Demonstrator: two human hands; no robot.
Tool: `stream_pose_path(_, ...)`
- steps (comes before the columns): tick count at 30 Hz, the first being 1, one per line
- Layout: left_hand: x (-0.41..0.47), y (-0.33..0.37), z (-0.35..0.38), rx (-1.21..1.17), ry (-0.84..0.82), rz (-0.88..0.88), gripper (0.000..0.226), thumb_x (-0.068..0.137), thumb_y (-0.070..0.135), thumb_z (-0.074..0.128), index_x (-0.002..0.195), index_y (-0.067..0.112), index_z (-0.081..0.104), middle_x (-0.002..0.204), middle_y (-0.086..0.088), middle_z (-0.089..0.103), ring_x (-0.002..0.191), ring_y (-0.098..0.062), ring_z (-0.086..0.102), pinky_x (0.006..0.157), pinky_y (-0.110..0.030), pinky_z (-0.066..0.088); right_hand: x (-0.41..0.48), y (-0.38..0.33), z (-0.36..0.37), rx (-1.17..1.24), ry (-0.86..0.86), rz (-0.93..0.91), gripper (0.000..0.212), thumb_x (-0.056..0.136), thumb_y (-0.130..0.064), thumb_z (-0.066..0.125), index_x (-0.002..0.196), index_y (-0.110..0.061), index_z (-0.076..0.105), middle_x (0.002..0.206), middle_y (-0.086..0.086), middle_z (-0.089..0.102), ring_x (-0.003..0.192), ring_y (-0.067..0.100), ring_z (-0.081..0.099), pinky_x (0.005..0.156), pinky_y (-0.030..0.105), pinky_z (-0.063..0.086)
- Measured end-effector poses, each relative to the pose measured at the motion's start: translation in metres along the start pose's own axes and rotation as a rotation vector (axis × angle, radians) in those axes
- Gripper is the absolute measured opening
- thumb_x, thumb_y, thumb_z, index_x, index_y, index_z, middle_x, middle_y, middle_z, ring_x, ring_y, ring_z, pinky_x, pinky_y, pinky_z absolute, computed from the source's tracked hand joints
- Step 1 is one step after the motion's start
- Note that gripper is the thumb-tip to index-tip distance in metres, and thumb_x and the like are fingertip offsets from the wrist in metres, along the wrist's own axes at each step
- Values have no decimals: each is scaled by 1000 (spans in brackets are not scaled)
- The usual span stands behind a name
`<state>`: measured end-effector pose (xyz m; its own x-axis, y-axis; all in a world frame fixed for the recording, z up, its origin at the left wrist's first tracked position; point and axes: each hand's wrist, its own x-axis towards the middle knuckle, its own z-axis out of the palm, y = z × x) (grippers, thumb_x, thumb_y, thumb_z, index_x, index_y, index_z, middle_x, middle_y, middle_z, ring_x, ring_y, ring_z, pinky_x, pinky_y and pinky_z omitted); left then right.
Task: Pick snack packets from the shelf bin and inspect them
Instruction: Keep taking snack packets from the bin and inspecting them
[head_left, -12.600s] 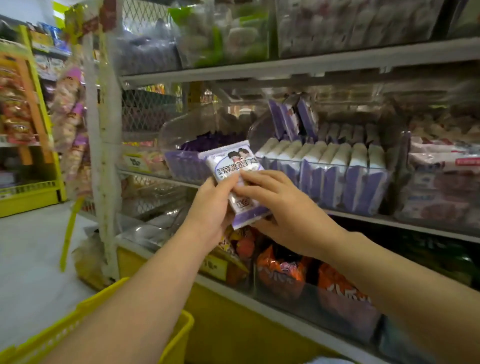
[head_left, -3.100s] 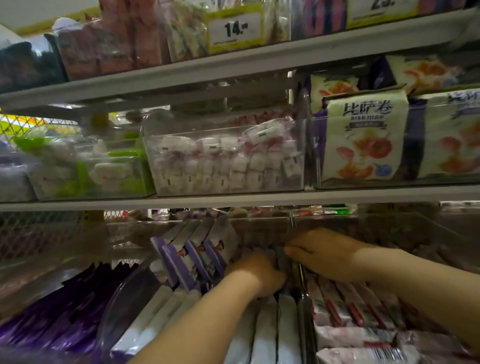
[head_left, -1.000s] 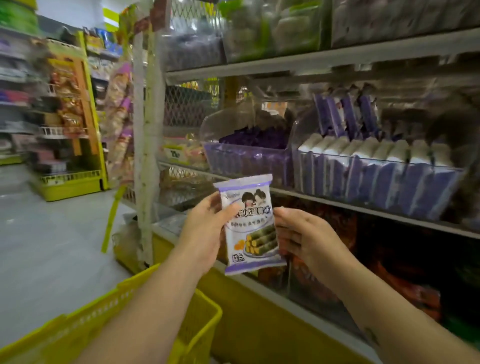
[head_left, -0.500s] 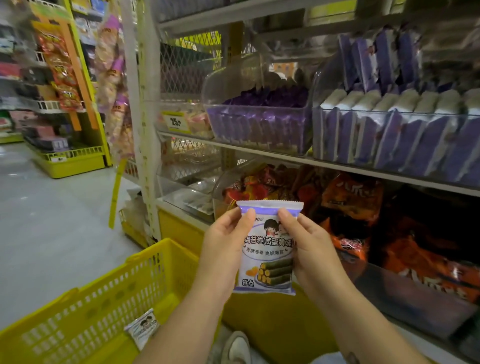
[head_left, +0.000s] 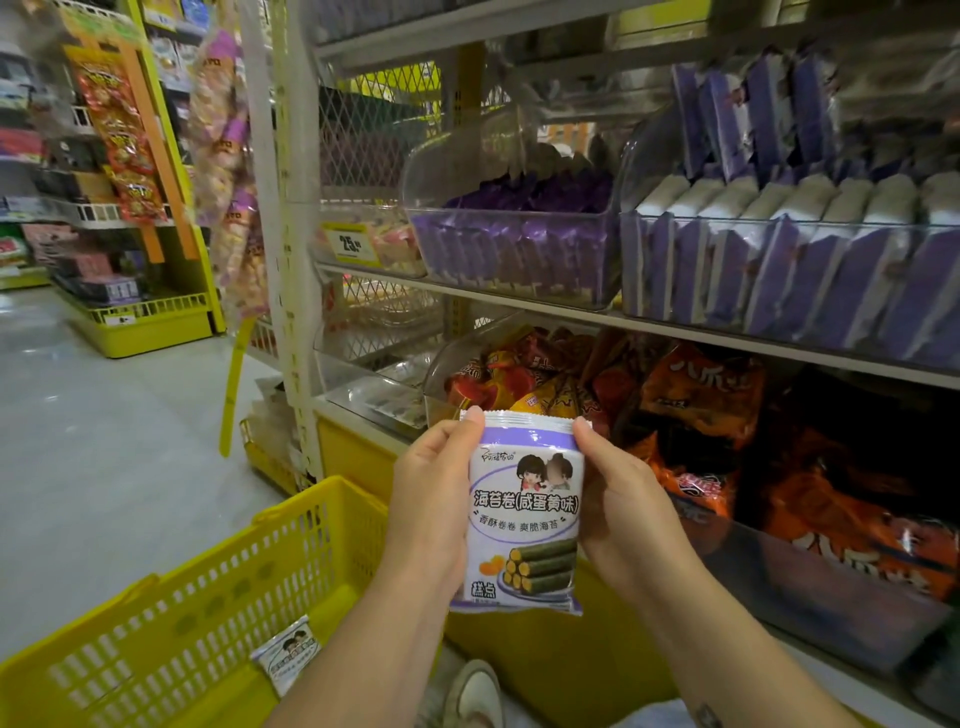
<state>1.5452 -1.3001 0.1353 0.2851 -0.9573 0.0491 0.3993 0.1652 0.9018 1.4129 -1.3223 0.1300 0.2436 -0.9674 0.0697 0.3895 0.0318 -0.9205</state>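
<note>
The packet is between the left hand and the right hand; the basket lies lower left, the shelf bin behind.

Snack packet, centre of frame: thin plastic film, smooth, faint sheen, crimped seal along top edge; shelf bins, upper centre and right: clear hard plastic, glossy, catching reflections; shelf edge beneath them: pale painted metal, matt; mesh panel, upper centre: metal, open weave; basket, lower left: yellow perforated plastic, dull sheen; orange packets, right of centre: glossy crinkled film; floor, left: smooth, pale, lightly reflective.
</note>
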Motion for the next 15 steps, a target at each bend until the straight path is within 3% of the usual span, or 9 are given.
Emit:
stream_pose_path(3,-3,5,-2,-27,-3,-35,33,92,29,62,102,-2,63,84,-24,72,71,-34,71,68,-46,59,1,-1,0,-104,9,-16,53,76,-51,55,100,-8,74,103,18,73,98,32,70,96,51,49)
stream_pose_path(6,-3,15,-8,-140,11,-106,37,92,29,60,111,-3,60,92,-23,73,76,-32,73,61,-42,61,-6,-7,-1,-296,-145,11,57,80,-64,52,110,-19,71,113,10,72,107,27,67,98,50,48)
stream_pose_path(11,1,27,-18,-285,28,-231,35,94,31,56,113,3,65,103,-19,73,94,-31,72,72,-48,59,-16,-17,-14,-395,-393,219,45,90,-43,57,119,-10,67,124,17,65,122,39,55,108,57,38)
stream_pose_path(15,0,25,-19,-353,25,-300,29,95,30,57,106,5,66,104,-18,73,95,-30,71,72,-48,58,-21,-29,-16,-407,-517,255,47,89,-33,61,126,-3,59,127,17,63,123,34,56,104,44,45)
